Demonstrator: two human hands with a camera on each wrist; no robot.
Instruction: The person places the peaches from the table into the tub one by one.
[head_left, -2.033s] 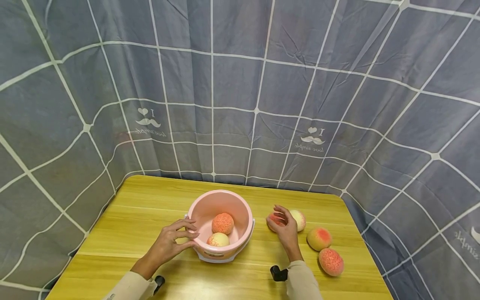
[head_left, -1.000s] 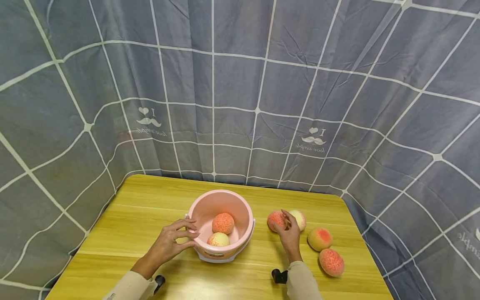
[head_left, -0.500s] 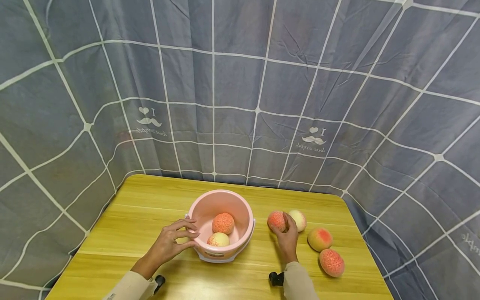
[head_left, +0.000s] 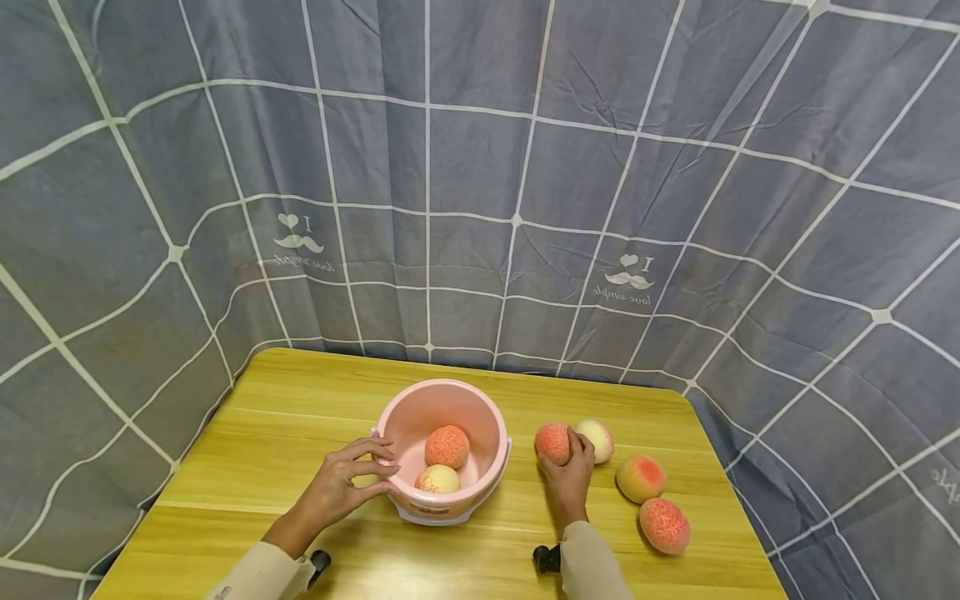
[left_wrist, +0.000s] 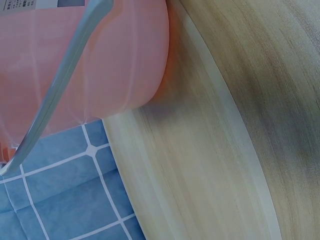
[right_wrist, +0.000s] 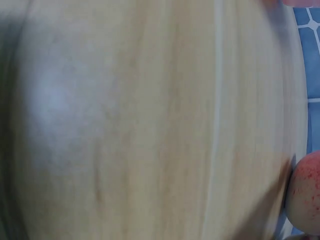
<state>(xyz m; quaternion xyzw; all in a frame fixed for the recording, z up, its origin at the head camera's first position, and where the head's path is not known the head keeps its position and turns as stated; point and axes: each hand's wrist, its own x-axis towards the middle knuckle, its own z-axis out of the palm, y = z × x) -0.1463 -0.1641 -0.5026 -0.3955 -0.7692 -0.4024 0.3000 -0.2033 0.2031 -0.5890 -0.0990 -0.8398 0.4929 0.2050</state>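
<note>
A pink bucket (head_left: 401, 408) with a pale handle stands on the table. My left hand (head_left: 341, 483) holds its left rim, fingers over the edge and thumb at the front. Inside lie two peaches, an orange-red peach (head_left: 447, 447) and a yellowish peach (head_left: 437, 479). To the right of the bucket, my right hand (head_left: 572, 479) grips a red peach (head_left: 552, 442), thumb on its near side and fingers on its right side. In the right wrist view that peach (right_wrist: 306, 192) shows at the right edge. The left wrist view shows the bucket's side and handle (left_wrist: 62, 75), with the hand out of view.
Right behind my right hand sits a cream peach (head_left: 597, 440). Further right lie a yellow-red peach (head_left: 641, 478) and a red speckled peach (head_left: 665, 526). The wooden table (head_left: 300, 417) ends at a grey checked curtain (head_left: 465, 267).
My right hand moved off the top of the red peach to its right side, then came in against it and took hold. My left hand and the bucket have stayed put.
</note>
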